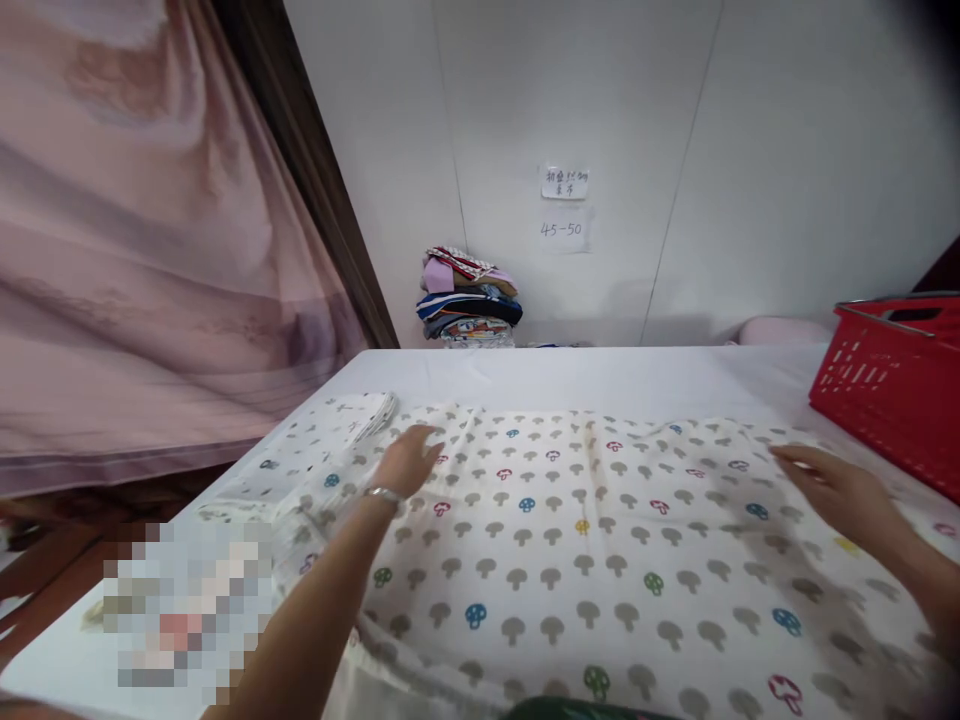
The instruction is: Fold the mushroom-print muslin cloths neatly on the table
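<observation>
A white cloth (525, 545) printed with grey and coloured mushrooms lies spread over the table in front of me, with fold creases running across it. At its left part, my left hand (407, 462) rests on the cloth, fingers apart, a bracelet on the wrist. Over the cloth's right side, my right hand (836, 492) is stretched out with nothing in it; whether it touches the fabric I cannot tell. Beside the left hand, a folded white cloth (319, 440) with small dark prints lies partly against the mushroom cloth.
A red plastic basket (892, 385) stands at the right edge of the white table (600, 375). Behind the table is a stack of folded fabrics (471, 300) by the wall. A pink curtain (150, 250) hangs on the left. Two paper notes (565, 205) are on the wall.
</observation>
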The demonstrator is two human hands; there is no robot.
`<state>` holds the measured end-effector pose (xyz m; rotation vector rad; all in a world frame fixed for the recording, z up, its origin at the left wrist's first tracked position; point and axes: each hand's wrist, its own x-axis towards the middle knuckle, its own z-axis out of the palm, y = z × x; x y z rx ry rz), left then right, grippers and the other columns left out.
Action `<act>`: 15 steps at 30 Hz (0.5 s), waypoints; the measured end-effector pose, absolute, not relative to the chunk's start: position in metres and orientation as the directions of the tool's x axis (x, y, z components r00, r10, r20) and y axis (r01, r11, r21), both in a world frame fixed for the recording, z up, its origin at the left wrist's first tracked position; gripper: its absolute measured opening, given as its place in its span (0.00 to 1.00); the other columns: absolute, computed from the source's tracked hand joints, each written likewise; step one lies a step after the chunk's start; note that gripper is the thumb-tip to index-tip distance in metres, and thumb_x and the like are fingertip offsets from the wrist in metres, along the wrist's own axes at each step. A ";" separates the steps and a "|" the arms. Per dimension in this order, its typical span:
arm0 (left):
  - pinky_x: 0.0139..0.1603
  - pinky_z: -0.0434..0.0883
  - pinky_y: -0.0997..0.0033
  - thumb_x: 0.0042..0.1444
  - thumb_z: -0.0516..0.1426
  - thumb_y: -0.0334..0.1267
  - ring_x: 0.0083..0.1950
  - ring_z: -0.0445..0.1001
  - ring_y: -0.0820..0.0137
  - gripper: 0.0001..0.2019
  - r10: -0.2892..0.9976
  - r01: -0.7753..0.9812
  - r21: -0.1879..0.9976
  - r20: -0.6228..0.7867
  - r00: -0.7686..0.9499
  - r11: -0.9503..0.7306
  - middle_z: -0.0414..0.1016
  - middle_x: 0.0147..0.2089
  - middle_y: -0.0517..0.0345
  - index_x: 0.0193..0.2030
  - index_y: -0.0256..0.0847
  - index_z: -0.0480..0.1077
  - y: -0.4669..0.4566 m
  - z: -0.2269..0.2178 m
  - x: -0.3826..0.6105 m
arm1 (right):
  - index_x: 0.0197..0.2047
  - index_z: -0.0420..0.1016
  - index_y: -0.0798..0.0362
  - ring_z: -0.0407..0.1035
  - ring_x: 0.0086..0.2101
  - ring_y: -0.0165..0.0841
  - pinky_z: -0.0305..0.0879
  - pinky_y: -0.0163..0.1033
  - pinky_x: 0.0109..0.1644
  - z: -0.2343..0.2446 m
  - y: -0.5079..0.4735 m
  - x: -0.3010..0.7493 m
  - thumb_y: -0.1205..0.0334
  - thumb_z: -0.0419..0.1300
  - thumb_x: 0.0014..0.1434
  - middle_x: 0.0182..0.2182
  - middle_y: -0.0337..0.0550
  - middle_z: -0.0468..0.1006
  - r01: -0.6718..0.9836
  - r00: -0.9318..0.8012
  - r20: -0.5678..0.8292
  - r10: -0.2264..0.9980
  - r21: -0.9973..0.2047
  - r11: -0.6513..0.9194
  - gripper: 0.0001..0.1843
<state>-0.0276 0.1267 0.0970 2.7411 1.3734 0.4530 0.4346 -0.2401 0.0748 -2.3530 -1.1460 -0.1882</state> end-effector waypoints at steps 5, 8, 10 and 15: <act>0.57 0.62 0.69 0.59 0.48 0.35 0.56 0.66 0.68 0.17 0.611 0.608 0.067 0.134 0.781 -0.791 0.68 0.56 0.52 0.54 0.38 0.64 0.159 0.059 0.074 | 0.47 0.73 0.53 0.67 0.50 0.40 0.61 0.43 0.55 0.040 -0.123 0.444 0.63 0.45 0.57 0.49 0.48 0.73 0.861 0.488 0.206 0.848 -0.273 -0.429 0.20; 0.57 0.61 0.66 0.59 0.48 0.32 0.57 0.64 0.67 0.16 0.587 0.587 0.034 0.095 0.804 -0.809 0.67 0.56 0.52 0.54 0.39 0.65 0.175 0.041 0.113 | 0.53 0.69 0.56 0.63 0.53 0.40 0.59 0.42 0.56 0.027 -0.083 0.454 0.68 0.45 0.56 0.54 0.50 0.69 0.890 0.450 0.087 0.889 -0.118 -0.440 0.23; 0.55 0.62 0.65 0.58 0.48 0.31 0.55 0.65 0.66 0.15 0.578 0.579 0.009 0.077 0.812 -0.815 0.69 0.54 0.51 0.51 0.40 0.67 0.183 0.033 0.128 | 0.53 0.69 0.57 0.65 0.51 0.40 0.60 0.41 0.54 0.021 -0.069 0.463 0.68 0.46 0.57 0.53 0.51 0.70 0.896 0.442 0.022 0.897 -0.060 -0.440 0.23; 0.51 0.62 0.62 0.58 0.47 0.29 0.50 0.67 0.63 0.12 0.559 0.564 -0.050 0.088 0.825 -0.824 0.70 0.46 0.48 0.43 0.37 0.70 0.192 0.024 0.138 | 0.43 0.75 0.54 0.70 0.40 0.39 0.63 0.39 0.44 0.019 -0.062 0.474 0.65 0.48 0.58 0.43 0.50 0.75 0.902 0.429 -0.020 0.903 -0.041 -0.430 0.16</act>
